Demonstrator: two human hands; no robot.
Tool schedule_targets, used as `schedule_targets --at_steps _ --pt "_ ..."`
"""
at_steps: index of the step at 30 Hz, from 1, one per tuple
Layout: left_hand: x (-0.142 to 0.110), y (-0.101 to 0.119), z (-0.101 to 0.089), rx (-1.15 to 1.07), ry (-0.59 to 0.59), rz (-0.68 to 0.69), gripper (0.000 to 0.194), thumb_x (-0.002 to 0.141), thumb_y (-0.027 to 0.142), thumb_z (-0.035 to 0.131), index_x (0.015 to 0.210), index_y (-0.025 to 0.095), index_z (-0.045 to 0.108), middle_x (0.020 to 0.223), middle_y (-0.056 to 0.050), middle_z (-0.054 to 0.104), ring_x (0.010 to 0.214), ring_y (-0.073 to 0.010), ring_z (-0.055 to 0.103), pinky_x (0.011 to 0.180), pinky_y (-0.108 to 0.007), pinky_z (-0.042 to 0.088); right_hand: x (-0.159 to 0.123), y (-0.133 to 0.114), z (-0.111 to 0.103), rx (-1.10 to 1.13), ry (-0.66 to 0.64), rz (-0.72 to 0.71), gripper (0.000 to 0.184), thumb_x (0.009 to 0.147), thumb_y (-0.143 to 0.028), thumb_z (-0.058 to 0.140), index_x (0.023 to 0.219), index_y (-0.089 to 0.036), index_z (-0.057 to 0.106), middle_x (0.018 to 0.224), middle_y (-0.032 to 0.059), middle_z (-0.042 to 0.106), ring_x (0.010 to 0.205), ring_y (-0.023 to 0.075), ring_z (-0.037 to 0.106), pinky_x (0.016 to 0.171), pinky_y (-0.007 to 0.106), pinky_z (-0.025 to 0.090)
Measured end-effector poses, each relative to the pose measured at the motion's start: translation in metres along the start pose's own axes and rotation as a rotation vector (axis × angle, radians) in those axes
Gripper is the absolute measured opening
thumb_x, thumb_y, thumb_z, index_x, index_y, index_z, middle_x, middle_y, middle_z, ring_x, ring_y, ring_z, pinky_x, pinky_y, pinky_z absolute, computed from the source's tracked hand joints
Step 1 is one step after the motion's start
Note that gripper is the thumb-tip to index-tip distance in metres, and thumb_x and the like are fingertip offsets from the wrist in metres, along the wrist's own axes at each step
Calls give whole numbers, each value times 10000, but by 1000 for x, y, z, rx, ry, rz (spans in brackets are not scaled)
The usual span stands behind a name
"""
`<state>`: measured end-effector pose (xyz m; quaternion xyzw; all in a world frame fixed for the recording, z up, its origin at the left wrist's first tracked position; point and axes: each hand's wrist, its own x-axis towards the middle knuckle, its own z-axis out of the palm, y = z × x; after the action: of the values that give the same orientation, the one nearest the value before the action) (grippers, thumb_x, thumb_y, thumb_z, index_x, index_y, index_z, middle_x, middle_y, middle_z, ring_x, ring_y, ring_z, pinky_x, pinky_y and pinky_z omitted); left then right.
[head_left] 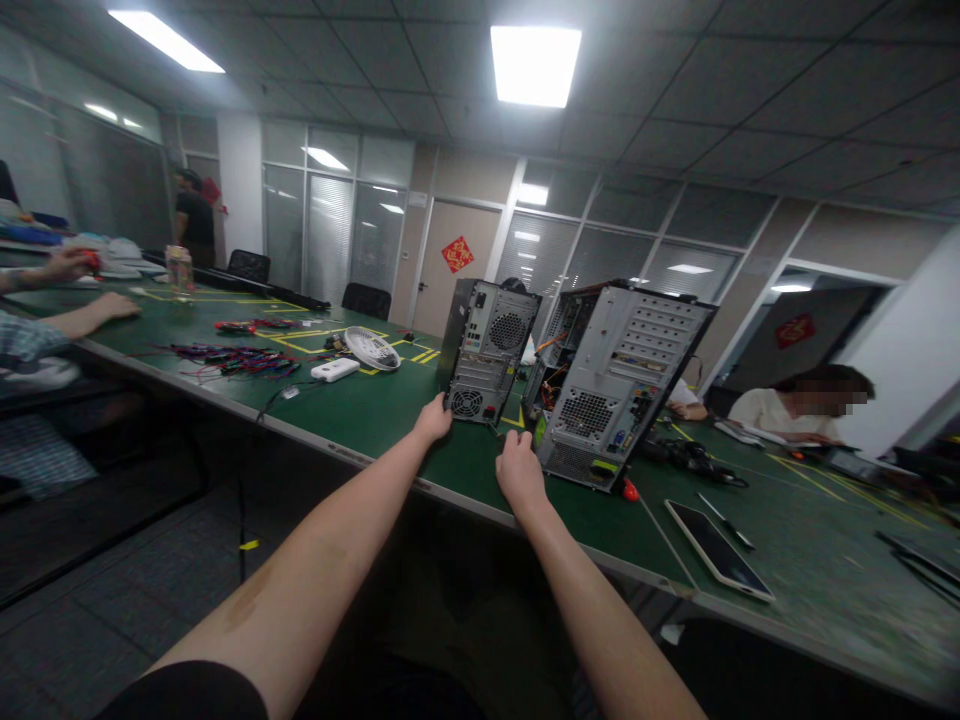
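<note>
A smaller black-and-grey computer tower (491,345) stands upright on the green table, its rear panel with fan grilles and ports facing me. My left hand (435,418) grips its lower left edge, the fingertips partly hidden behind the case. Just right of the tower's base, my right hand (520,465) is closed. A thin dark piece shows between it and the tower, too small to name. Right beside that hand is a larger computer tower (600,385), its side open with orange wires showing inside.
The green table (390,410) carries bundled wires (232,360), a white round part (372,348) and a white box (335,371) on the left. A tablet (716,548), a pen-like tool (725,522), a red object (630,490) and black cables (694,460) lie right. Other people sit at both sides.
</note>
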<state>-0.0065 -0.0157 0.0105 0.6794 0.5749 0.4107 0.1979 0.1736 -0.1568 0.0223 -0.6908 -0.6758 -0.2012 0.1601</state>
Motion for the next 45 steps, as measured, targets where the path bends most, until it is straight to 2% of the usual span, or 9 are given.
schedule_targets --at_steps 7,19,30,37,45 --pt "0 1 0 11 -5 3 537 971 169 515 1505 122 482 1409 -171 634 1303 -271 615 1110 -348 452 0 0 0 -9 1 9 169 995 -159 463 1162 -139 482 1141 122 498 843 180 690 645 244 455" --pt "0 1 1 -12 -11 -3 543 973 176 520 1513 136 474 1428 -162 622 1309 -261 609 1112 -341 448 -1 0 -5 -16 -33 7 172 1037 -214 435 1176 -134 498 1119 111 513 837 172 682 652 240 444" --pt "-2 3 0 -20 4 -11 562 959 204 586 1509 155 484 1435 -160 617 1324 -265 601 1135 -348 434 -2 0 -5 -2 -28 7 178 1049 -239 441 1171 -132 515 1118 110 525 848 169 686 677 237 462" --pt "-2 5 -2 13 -13 -19 544 980 175 522 1519 125 467 1445 -170 606 1337 -263 589 1128 -334 434 -1 -1 -4 -15 -23 14 196 1047 -251 455 1182 -128 525 1123 119 534 850 177 694 674 243 475" --pt "-1 3 -2 8 -12 -19 558 976 184 543 1524 131 459 1432 -168 617 1323 -261 602 1119 -334 440 -1 -1 -3 -9 -9 13 179 1046 -259 464 1151 -131 531 1109 117 547 838 173 697 654 239 476"
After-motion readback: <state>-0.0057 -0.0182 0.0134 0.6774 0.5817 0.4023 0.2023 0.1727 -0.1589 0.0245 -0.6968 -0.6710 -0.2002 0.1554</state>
